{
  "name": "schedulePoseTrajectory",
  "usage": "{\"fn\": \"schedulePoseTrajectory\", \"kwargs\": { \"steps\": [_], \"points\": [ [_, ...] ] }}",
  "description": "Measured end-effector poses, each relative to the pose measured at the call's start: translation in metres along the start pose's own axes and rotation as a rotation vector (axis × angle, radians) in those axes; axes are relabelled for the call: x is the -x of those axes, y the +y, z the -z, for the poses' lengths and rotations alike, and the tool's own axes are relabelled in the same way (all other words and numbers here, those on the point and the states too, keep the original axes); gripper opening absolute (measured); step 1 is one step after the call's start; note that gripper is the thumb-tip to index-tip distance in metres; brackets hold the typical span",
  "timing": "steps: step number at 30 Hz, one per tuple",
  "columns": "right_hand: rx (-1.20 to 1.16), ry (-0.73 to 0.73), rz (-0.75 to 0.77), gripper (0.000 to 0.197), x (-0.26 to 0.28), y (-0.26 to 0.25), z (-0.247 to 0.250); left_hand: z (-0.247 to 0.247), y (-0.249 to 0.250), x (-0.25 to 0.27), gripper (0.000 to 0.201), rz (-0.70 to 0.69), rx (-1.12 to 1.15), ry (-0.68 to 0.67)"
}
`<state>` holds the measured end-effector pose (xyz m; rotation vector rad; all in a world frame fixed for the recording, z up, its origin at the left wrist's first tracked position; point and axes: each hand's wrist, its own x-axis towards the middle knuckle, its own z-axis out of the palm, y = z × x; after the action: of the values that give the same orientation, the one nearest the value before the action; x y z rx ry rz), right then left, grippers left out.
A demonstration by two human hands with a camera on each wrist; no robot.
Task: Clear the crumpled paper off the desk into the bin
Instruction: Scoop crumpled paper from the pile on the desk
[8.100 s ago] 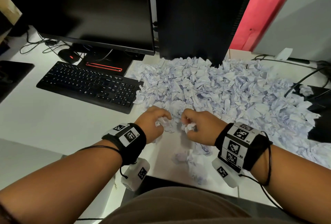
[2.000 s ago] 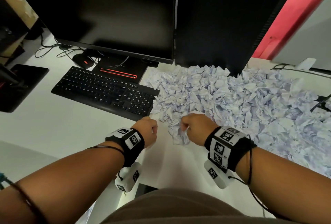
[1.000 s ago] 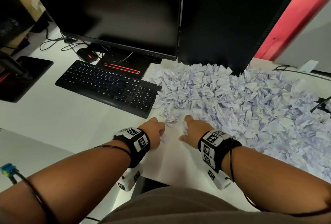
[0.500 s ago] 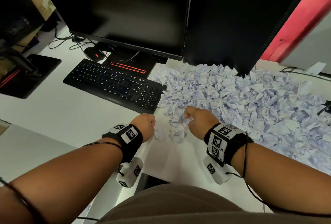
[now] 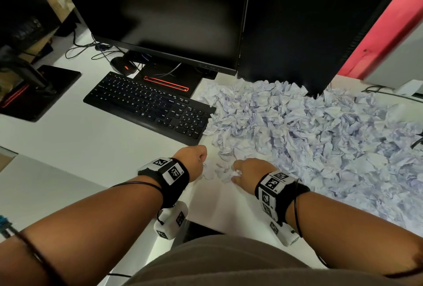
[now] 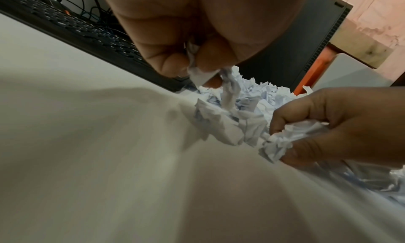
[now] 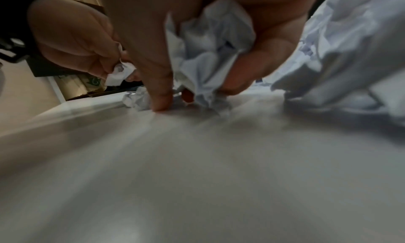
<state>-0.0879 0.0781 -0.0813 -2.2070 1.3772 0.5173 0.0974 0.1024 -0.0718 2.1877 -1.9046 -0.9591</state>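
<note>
Both hands gripping paper at the pile's near edge

The left hand (image 5: 191, 161) is curling tightly around a small crumpled scrap (image 6: 198, 73), just left of the crumpled paper pile (image 5: 309, 134). The right hand (image 5: 250, 172) is clutching a bigger wad (image 7: 208, 56), its fingertip (image 7: 161, 101) pressing the desk (image 5: 80, 146) at that pile's near edge. The keyboard (image 5: 148, 107) is lying against the pile's left side
</note>
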Motion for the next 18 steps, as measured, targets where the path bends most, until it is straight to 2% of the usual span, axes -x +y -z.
{"fn": "schedulePoseTrajectory", "kwargs": {
  "steps": [5,9,13,18],
  "points": [
    [-0.091,0.086,-0.008,0.032,0.0,0.007,0.009,-0.002,-0.003,-0.004,0.019,0.024,0.06,0.026],
    [-0.158,0.185,0.144,0.047,0.003,-0.003,0.014,-0.006,-0.007,-0.008,0.037,0.059,0.011,0.031],
    [0.012,0.143,0.291,0.045,-0.001,-0.02,0.002,-0.011,-0.007,-0.011,0.035,0.07,-0.05,0.018],
    [0.213,0.022,0.252,0.043,-0.004,-0.021,-0.01,-0.016,-0.013,-0.012,0.062,0.062,-0.116,-0.107]
  ]
}}
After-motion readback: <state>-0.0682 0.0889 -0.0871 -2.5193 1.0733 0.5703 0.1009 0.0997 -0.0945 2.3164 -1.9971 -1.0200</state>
